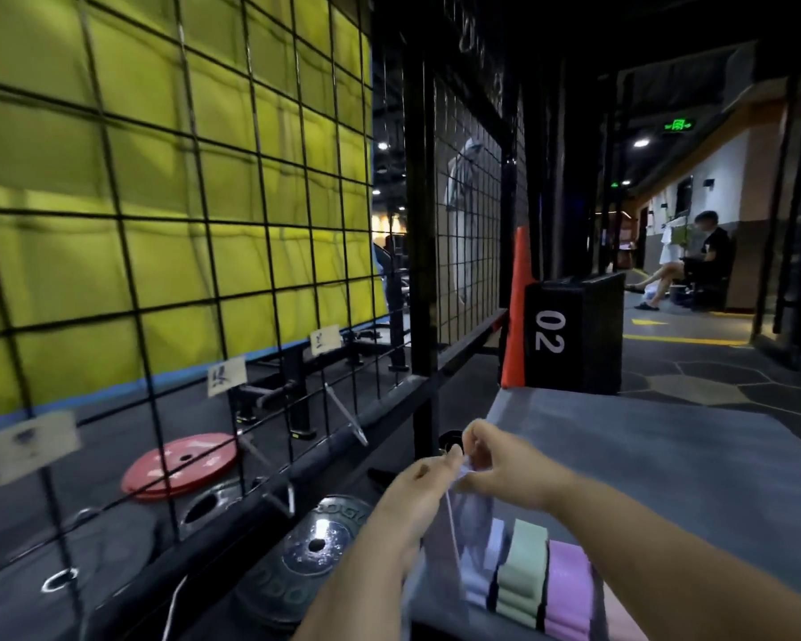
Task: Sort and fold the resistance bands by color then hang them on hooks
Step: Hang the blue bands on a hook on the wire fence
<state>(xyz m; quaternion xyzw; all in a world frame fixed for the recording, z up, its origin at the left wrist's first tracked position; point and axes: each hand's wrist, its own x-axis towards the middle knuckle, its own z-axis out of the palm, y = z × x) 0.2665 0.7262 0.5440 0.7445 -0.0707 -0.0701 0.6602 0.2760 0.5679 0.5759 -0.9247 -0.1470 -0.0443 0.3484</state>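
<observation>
A pale lilac band (472, 515) is pinched between the left hand (412, 492) and right hand (505, 469), raised together above the folded green band (523, 571).

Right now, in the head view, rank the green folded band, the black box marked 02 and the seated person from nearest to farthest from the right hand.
1. Green folded band: on the table, just below the right hand.
2. Black box marked 02: beyond the table's far end.
3. Seated person: far back, right.
</observation>
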